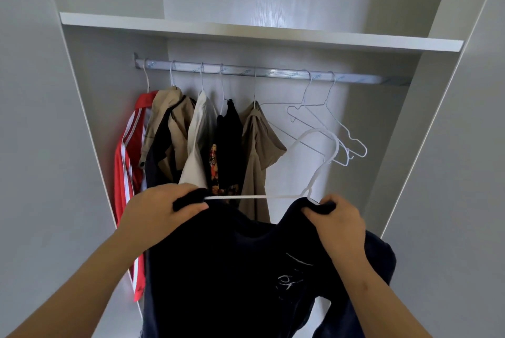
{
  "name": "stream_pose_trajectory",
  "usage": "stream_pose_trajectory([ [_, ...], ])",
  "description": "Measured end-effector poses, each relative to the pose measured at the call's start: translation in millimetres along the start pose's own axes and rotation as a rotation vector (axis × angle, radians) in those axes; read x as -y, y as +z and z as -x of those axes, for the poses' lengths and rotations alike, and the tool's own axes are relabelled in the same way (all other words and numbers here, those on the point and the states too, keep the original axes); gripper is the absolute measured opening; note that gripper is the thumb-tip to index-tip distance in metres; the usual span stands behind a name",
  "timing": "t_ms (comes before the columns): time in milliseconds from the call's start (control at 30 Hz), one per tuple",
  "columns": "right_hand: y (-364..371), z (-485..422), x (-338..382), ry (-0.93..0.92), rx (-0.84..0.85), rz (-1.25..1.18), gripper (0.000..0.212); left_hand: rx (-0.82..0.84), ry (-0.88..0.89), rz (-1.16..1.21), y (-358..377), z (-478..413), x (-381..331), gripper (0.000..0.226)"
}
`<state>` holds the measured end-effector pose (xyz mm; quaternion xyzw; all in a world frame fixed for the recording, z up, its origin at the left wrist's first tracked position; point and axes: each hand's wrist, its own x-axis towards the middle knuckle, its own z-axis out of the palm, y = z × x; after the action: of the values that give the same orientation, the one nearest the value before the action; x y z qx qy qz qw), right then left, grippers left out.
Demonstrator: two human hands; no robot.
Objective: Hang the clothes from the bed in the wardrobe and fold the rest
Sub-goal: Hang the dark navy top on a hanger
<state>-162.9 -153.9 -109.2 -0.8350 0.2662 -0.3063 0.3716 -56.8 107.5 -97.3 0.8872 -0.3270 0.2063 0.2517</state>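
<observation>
A dark navy shirt (240,269) with a white line drawing hangs between my hands in front of the open wardrobe. My left hand (161,209) grips its left shoulder and my right hand (338,217) pinches its right shoulder. A white wire hanger (314,171) sits in the shirt's neck, its bar stretched between my hands and its hook free below the metal rail (259,71). On the rail hang a red striped top (128,163), a beige jacket (166,124), a white garment (198,141), a black printed shirt (226,143) and a taupe top (257,157).
Two empty white hangers (328,124) hang at the right part of the rail, with free rail beyond them. A white shelf (259,33) runs above the rail. Wardrobe side panels (82,108) close in on the left and right.
</observation>
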Motion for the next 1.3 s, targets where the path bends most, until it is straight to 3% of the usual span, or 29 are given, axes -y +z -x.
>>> stream_pose_trajectory([
  [133, 5.7, 1.2, 3.4, -0.020, -0.002, -0.030, 0.022, 0.051, 0.042, -0.020, 8.9, -4.3, -12.4, 0.026],
  [200, 7.3, 2.3, 5.1, -0.043, -0.010, -0.023, 0.023, 0.069, 0.069, -0.063, 13.5, -4.2, -20.4, 0.028],
  [333, 8.9, 4.9, 9.7, -0.086, -0.013, 0.009, 0.028, 0.016, 0.138, -0.079, 19.7, -5.6, -33.3, 0.052],
  [433, 8.2, 6.6, 10.2, -0.102, -0.005, 0.027, 0.026, -0.101, 0.336, -0.157, 22.6, -8.3, -43.5, 0.049],
  [567, 9.0, 11.3, 10.4, -0.177, 0.000, 0.044, 0.030, -0.071, 0.481, -0.223, 26.6, -14.6, -53.0, 0.041],
  [667, 6.3, 12.6, 11.5, -0.210, 0.038, -0.002, 0.028, 0.000, 0.307, -0.111, 30.5, -15.9, -56.9, 0.052],
  [800, -3.1, 6.9, 7.7, -0.248, 0.011, -0.021, 0.025, -0.033, 0.101, 0.015, 29.3, -20.5, -45.8, 0.027],
  [1033, -12.6, -1.1, -20.9, -0.151, -0.128, -0.099, 0.025, -0.136, 0.045, 0.004, 13.0, -24.5, -38.3, 0.019],
  [1200, -26.2, -9.3, -43.0, 0.094, -0.433, -0.149, 0.023, -0.188, -0.022, -0.011, -1.8, -24.1, -27.1, 0.018],
  [1300, -22.8, -9.9, -27.8, -0.018, -0.332, -0.043, 0.020, -0.142, 0.012, -0.012, -3.7, -23.2, -30.0, 0.017],
])
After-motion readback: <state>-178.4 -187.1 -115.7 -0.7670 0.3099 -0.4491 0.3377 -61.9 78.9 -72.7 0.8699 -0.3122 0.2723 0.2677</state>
